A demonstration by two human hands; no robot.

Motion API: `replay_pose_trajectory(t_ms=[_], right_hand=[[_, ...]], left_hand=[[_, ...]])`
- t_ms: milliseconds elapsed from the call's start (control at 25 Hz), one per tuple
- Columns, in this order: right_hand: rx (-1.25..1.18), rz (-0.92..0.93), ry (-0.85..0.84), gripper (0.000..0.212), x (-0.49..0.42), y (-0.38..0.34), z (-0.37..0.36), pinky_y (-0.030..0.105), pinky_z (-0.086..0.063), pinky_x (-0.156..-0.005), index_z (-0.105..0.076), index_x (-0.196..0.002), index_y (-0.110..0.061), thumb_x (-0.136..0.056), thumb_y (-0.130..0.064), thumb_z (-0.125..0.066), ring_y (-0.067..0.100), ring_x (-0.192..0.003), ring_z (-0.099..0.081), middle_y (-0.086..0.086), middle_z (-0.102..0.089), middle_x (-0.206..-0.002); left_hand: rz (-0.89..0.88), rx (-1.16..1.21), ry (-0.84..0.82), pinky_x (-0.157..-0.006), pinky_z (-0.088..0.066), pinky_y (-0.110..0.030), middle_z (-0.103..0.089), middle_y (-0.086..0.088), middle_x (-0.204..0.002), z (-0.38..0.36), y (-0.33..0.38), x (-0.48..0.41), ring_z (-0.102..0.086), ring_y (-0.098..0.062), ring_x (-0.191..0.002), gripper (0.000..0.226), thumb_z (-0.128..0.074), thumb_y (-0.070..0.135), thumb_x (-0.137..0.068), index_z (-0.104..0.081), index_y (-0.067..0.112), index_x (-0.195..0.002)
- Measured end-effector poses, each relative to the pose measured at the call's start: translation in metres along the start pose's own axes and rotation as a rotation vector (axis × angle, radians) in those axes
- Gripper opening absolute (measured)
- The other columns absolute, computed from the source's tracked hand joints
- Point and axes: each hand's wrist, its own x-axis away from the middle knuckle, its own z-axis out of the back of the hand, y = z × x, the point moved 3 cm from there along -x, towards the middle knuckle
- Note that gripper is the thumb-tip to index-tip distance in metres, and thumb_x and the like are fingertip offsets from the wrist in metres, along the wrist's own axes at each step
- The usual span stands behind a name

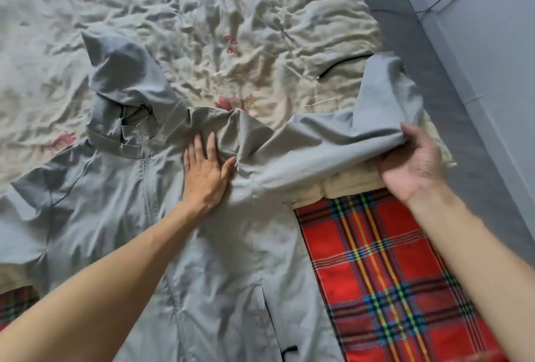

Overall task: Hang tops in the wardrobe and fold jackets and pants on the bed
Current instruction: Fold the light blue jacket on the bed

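The grey jacket (pixel 162 217) lies front-up on the bed (pixel 246 28); the left hand (pixel 204 173) presses flat near its shoulder; the right hand (pixel 414 164) grips the raised sleeve (pixel 347 141); if that palm slips, I reckon the body bunches and the fold skews.

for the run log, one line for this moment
jacket spread on bed | left hand presses it flat | right hand grips sleeve
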Motion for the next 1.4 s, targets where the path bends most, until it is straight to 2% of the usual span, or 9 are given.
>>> replay_pose_trajectory(t_ms=[200, 400, 520, 760, 840, 920, 1080, 1240, 1400], right_hand=[[-0.052, -0.048, -0.061, 0.025, 0.019, 0.022, 0.024, 0.028, -0.048, -0.093, -0.069, -0.097, -0.016, -0.073, -0.01, -0.072, 0.021, -0.098, -0.06, 0.005, -0.067, -0.103], [0.052, -0.159, 0.054, 0.045, -0.006, 0.005, 0.004, 0.045, -0.053, -0.098, -0.066, -0.126, -0.015, -0.086, -0.035, -0.069, 0.03, -0.114, -0.065, 0.012, -0.069, -0.121], [0.261, 0.271, 0.114, 0.03, -0.002, -0.026, -0.035, 0.042, -0.059, -0.086, -0.076, -0.107, -0.015, -0.08, -0.026, -0.073, 0.024, -0.102, -0.069, 0.006, -0.074, -0.104], [1.181, 0.991, -0.626, 0.015, 0.157, 0.054, -0.115, 0.028, -0.05, -0.082, -0.076, -0.09, -0.013, -0.091, -0.023, -0.064, 0.019, -0.095, -0.069, -0.005, -0.071, -0.09], [1.512, 0.859, -0.898, 0.024, 0.181, 0.134, -0.094, 0.026, -0.047, -0.087, -0.076, -0.098, -0.01, -0.087, -0.029, -0.066, 0.026, -0.106, -0.065, 0.006, -0.074, -0.105], [1.675, 0.358, -0.926, 0.043, 0.183, 0.203, -0.062, 0.017, -0.038, -0.096, -0.065, -0.125, -0.012, -0.085, -0.025, -0.071, 0.023, -0.126, -0.054, 0.006, -0.062, -0.131], [0.934, -0.397, -0.359, 0.065, 0.164, 0.276, -0.051, 0.015, -0.048, -0.084, -0.038, -0.146, -0.008, -0.089, -0.01, -0.069, 0.014, -0.121, -0.055, 0.009, -0.052, -0.141], [0.699, -0.41, -0.079, 0.016, 0.15, 0.312, -0.087, 0.018, -0.053, -0.052, -0.062, -0.102, -0.008, -0.089, -0.012, -0.071, 0.007, -0.061, -0.069, 0.009, -0.07, -0.088], [1.193, 0.177, -0.296, 0.013, 0.167, 0.325, -0.116, 0.03, -0.046, -0.07, -0.066, -0.073, -0.021, -0.08, -0.012, -0.072, 0.015, -0.074, -0.056, 0.0, -0.065, -0.076]], left_hand=[[-0.216, -0.156, -0.027, -0.124, -0.001, -0.046, 0.0, -0.018, -0.165, -0.013, 0.02, 0.079, 0.001, -0.033, -0.153, 0.09, -0.016, 0.074, -0.089, -0.006, 0.019, -0.159], [-0.155, -0.277, -0.173, -0.123, 0.001, -0.047, 0.005, -0.019, -0.164, -0.03, 0.018, 0.076, 0.006, -0.037, -0.152, 0.097, -0.038, 0.074, -0.089, 0.003, 0.021, -0.158], [-0.156, -0.181, -0.21, -0.124, 0.001, -0.044, 0.005, -0.016, -0.165, -0.024, 0.019, 0.073, 0.006, -0.032, -0.152, 0.098, -0.053, 0.066, -0.088, -0.001, 0.024, -0.159], [0.342, 1.587, -0.079, -0.098, -0.047, -0.037, -0.062, -0.006, -0.131, 0.087, -0.016, 0.133, -0.064, -0.021, -0.112, 0.055, -0.064, 0.041, -0.081, -0.051, 0.02, -0.131], [0.447, 1.808, -0.071, -0.1, -0.046, -0.04, -0.064, -0.011, -0.128, 0.105, -0.055, 0.169, -0.065, -0.028, -0.113, 0.047, -0.048, 0.046, -0.092, -0.054, 0.016, -0.128], [0.583, 1.861, -0.087, -0.102, -0.046, -0.042, -0.063, -0.012, -0.127, 0.1, -0.093, 0.201, -0.065, -0.029, -0.113, 0.052, -0.039, 0.054, -0.096, -0.055, 0.016, -0.128], [0.859, 1.655, -0.149, -0.094, -0.046, -0.035, -0.063, -0.007, -0.126, 0.048, -0.136, 0.226, -0.064, -0.02, -0.106, 0.045, -0.045, 0.049, -0.099, -0.053, 0.02, -0.131], [0.865, 1.703, -0.122, -0.084, -0.048, -0.029, -0.062, -0.01, -0.122, 0.031, -0.146, 0.227, -0.065, -0.018, -0.096, 0.035, -0.047, 0.036, -0.101, -0.053, 0.018, -0.131], [0.895, 1.849, -0.094, -0.1, -0.048, -0.043, -0.061, -0.014, -0.128, 0.052, -0.171, 0.251, -0.066, -0.03, -0.109, 0.047, -0.046, 0.048, -0.099, -0.05, 0.014, -0.131]])
